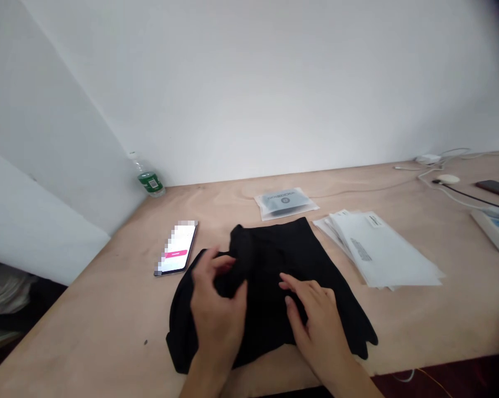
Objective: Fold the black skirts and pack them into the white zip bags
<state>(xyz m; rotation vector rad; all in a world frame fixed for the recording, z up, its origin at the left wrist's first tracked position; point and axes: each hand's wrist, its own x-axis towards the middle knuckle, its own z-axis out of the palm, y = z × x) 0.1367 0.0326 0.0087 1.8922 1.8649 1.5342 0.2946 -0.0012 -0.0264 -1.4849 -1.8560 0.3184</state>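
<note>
A black garment (274, 320) lies on the wooden table in front of me, its left part folded over and bunched; its exact kind is hard to make out. My left hand (218, 301) has its thumb and curled fingers around a raised fold of the cloth. Over the middle of the garment, my right hand (313, 309) is open with slightly bent, parted fingers, holding nothing. Whether its fingertips touch the fabric I cannot tell.
Behind the garment lies a flat plastic packet (285, 203). Several frosted plastic bags (382, 249) are stacked to the right. A lit phone (178, 249) lies left, near a water bottle (150, 179). Cables (435, 171), a dark phone (498, 189) and a white device (498, 229) are far right.
</note>
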